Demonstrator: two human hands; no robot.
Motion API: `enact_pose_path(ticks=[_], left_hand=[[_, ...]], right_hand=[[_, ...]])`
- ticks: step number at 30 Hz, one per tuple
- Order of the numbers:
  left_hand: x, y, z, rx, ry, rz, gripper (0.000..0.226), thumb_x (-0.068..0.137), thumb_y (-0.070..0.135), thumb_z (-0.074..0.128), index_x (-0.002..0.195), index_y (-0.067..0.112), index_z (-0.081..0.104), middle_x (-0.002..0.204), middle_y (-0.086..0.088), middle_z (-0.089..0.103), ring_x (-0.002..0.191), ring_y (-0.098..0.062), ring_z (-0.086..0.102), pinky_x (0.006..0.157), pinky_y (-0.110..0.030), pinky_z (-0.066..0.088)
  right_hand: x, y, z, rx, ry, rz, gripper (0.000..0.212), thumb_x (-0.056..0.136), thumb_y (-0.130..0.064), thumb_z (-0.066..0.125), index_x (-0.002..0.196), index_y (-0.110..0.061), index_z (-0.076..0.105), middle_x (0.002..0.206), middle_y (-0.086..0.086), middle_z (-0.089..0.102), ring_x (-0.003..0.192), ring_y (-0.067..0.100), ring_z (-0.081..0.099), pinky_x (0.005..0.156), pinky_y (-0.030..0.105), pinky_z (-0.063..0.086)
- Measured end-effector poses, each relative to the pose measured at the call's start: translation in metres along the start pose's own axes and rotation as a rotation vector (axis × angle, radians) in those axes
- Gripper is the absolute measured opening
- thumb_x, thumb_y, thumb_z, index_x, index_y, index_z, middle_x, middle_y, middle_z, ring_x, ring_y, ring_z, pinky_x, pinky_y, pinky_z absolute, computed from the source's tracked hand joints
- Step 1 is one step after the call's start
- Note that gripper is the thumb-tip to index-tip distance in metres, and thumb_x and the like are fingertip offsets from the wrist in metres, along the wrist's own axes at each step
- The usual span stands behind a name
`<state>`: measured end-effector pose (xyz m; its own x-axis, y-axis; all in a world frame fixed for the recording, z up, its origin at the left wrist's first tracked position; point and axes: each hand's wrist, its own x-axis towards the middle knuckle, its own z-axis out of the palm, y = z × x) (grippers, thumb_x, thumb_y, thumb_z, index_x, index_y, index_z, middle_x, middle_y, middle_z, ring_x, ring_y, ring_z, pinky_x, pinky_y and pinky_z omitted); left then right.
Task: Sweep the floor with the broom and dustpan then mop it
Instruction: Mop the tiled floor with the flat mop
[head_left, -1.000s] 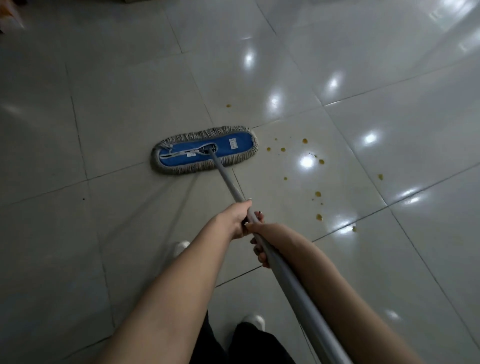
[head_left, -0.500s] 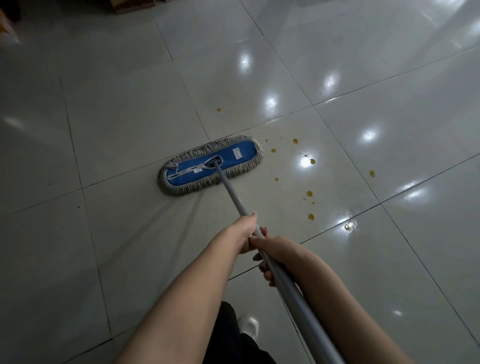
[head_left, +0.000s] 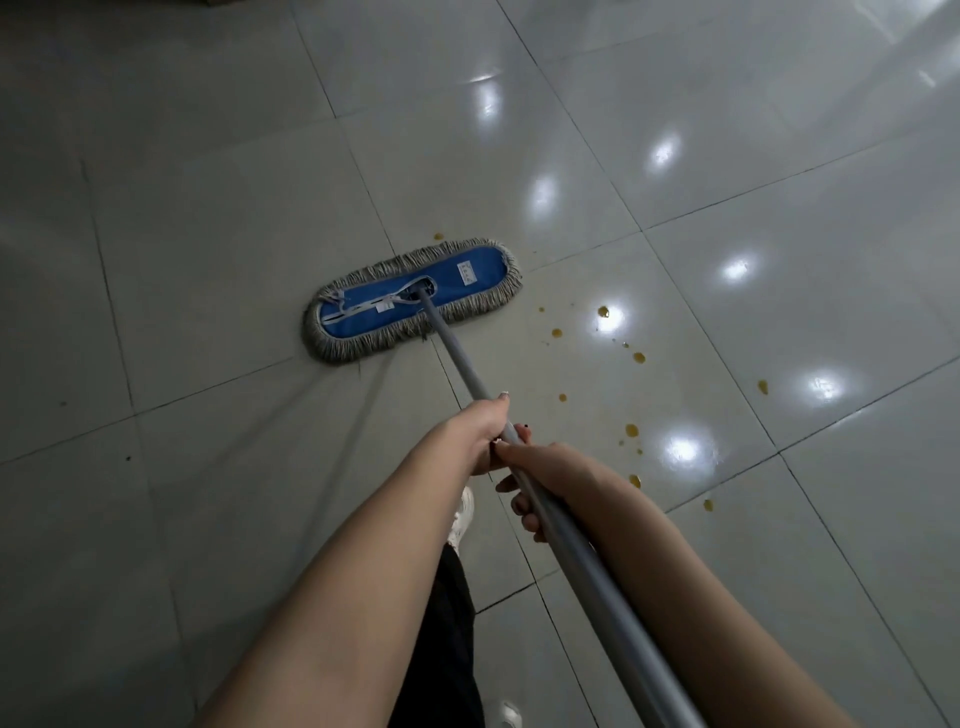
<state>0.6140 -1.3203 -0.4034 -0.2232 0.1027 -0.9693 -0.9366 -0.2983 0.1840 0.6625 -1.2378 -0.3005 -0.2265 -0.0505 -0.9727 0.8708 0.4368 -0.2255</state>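
Now my left hand and right hand both grasp the pole; the mop lies flat on the floor just left of the drips. I'd swing it right, pressed flat.

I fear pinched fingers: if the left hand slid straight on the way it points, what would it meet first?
The left hand grips the grey handle and points down it. The handle ahead looks bare, so it would probably first meet the blue mop head, at its joint.
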Motion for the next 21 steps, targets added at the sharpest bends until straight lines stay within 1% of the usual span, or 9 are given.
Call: enact_pose_path(ticks=[3,4,9,12,15,19,21], left_hand=[[0.01,0.058,0.002,0.035,0.006,-0.015,0.04,0.093,0.045,0.046,0.079,0.009,0.04,0.045,-0.004,0.053,0.023,-0.011,0.046,0.033,-0.017,0.043],[0.012,0.076,0.002,0.046,0.005,-0.017,0.04,0.093,0.045,0.045,0.079,0.008,0.04,0.043,-0.003,0.053,0.023,-0.01,0.046,0.033,-0.017,0.043],[0.024,0.154,0.006,0.083,0.022,-0.001,0.038,0.094,0.044,0.044,0.077,0.01,0.041,0.046,-0.001,0.054,0.022,-0.008,0.045,0.032,-0.016,0.043],[0.031,0.189,0.01,0.13,0.039,0.001,0.038,0.093,0.046,0.044,0.077,0.012,0.041,0.057,0.0,0.052,0.023,-0.007,0.046,0.032,-0.015,0.043],[0.035,0.209,0.011,0.149,0.043,0.011,0.037,0.094,0.045,0.043,0.078,0.012,0.04,0.06,0.0,0.051,0.023,-0.007,0.046,0.032,-0.016,0.044],[0.036,0.213,0.013,0.136,0.037,0.008,0.036,0.094,0.043,0.045,0.08,0.011,0.04,0.062,-0.002,0.051,0.024,-0.008,0.047,0.032,-0.017,0.044],[0.035,0.211,0.014,0.116,0.039,0.017,0.036,0.094,0.042,0.045,0.079,0.009,0.04,0.061,-0.003,0.051,0.023,-0.008,0.046,0.032,-0.016,0.042]], right_hand=[[0.012,-0.055,-0.012,0.018,0.004,0.008,0.044,0.093,-0.048,0.048,0.078,-0.008,0.053,0.033,0.0,0.048,0.024,0.012,0.045,0.035,0.012,0.04],[0.016,-0.072,-0.015,0.026,0.0,0.013,0.044,0.093,-0.049,0.047,0.078,-0.007,0.054,0.034,0.0,0.048,0.024,0.012,0.045,0.035,0.011,0.04],[0.038,-0.147,-0.032,0.077,-0.025,0.036,0.048,0.094,-0.051,0.045,0.078,-0.007,0.053,0.035,0.001,0.048,0.024,0.012,0.045,0.035,0.01,0.039],[0.049,-0.179,-0.04,0.128,-0.029,0.04,0.048,0.094,-0.052,0.044,0.078,-0.008,0.051,0.033,0.001,0.047,0.023,0.012,0.045,0.035,0.009,0.038],[0.055,-0.195,-0.045,0.205,-0.033,0.029,0.046,0.094,-0.051,0.046,0.077,-0.008,0.049,0.033,0.001,0.047,0.023,0.013,0.044,0.035,0.009,0.037],[0.054,-0.196,-0.047,0.231,-0.049,0.023,0.046,0.095,-0.048,0.046,0.075,-0.007,0.05,0.033,0.0,0.046,0.022,0.011,0.042,0.035,0.008,0.036],[0.052,-0.194,-0.047,0.238,-0.041,0.012,0.044,0.095,-0.045,0.047,0.072,-0.008,0.048,0.038,0.0,0.046,0.021,0.01,0.041,0.034,0.007,0.036]])
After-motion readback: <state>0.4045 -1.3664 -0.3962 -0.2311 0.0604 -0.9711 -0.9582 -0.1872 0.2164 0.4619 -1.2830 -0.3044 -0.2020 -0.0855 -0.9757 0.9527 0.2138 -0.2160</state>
